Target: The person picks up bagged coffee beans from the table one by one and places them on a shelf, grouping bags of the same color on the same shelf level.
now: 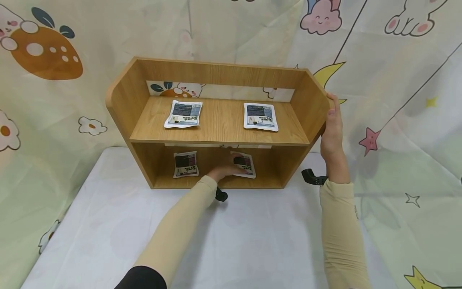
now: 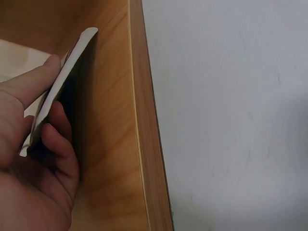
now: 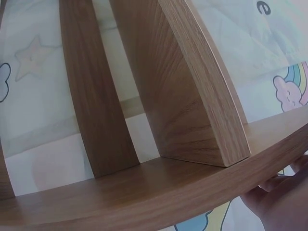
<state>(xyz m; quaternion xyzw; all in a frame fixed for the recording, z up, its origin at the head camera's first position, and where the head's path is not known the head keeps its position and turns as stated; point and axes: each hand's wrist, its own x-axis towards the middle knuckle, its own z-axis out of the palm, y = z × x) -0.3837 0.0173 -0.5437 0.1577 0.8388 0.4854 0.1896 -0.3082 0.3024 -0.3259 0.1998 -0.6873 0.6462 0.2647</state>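
A two-tier wooden shelf point(image 1: 223, 143) stands on the white-covered table. Inside its lower compartment, my left hand point(image 1: 225, 171) pinches a small flat white packet with a dark printed label point(image 1: 249, 166) at the right. The left wrist view shows that packet point(image 2: 65, 79) edge-on and tilted, thumb on one face and curled fingers behind the other. My right hand point(image 1: 333, 134) grips the shelf's right side panel point(image 1: 313, 108) near its upper front edge. In the right wrist view, the fingers point(image 3: 269, 185) lie along the outside of the panel, partly hidden by it.
Two similar packets lie on the upper tier, a left one point(image 1: 184, 114) and a right one point(image 1: 260, 117). Another packet point(image 1: 186, 164) leans at the lower left. Behind the shelf hangs a cartoon-printed cloth point(image 1: 234, 36). The white table cover point(image 1: 260, 237) extends in front.
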